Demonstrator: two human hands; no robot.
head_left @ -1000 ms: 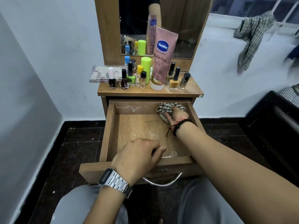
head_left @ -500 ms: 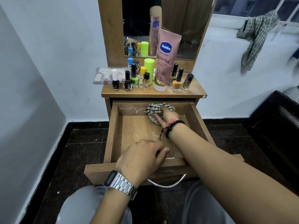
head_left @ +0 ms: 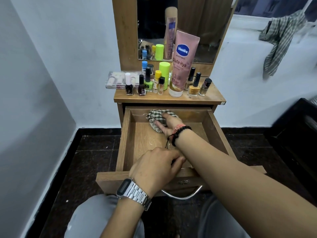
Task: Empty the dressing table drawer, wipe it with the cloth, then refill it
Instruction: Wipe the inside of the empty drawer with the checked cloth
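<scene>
The wooden drawer (head_left: 126, 134) of the dressing table is pulled out, and the only loose thing inside it is a checked cloth (head_left: 155, 116) at the back, left of centre. My right hand (head_left: 169, 124) presses flat on the cloth against the drawer floor and back wall, fingers spread over it. My left hand (head_left: 157, 166), with a metal watch on the wrist, grips the top of the drawer's front panel (head_left: 111, 177). The tabletop (head_left: 212, 97) carries a pink Vaseline tube (head_left: 182, 62), several nail polish bottles (head_left: 128, 85), a green stick (head_left: 164, 73) and a makeup palette (head_left: 116, 80).
A mirror (head_left: 202, 23) stands behind the tabletop. White walls close in at left and behind. A checked garment (head_left: 281, 38) hangs at upper right. A dark piece of furniture (head_left: 295, 134) stands at right. My knees in grey trousers (head_left: 89, 219) are under the drawer, on dark floor tiles.
My right hand has slid the cloth leftward along the back of the drawer, from the right corner to left of centre. My left hand stays on the front panel.
</scene>
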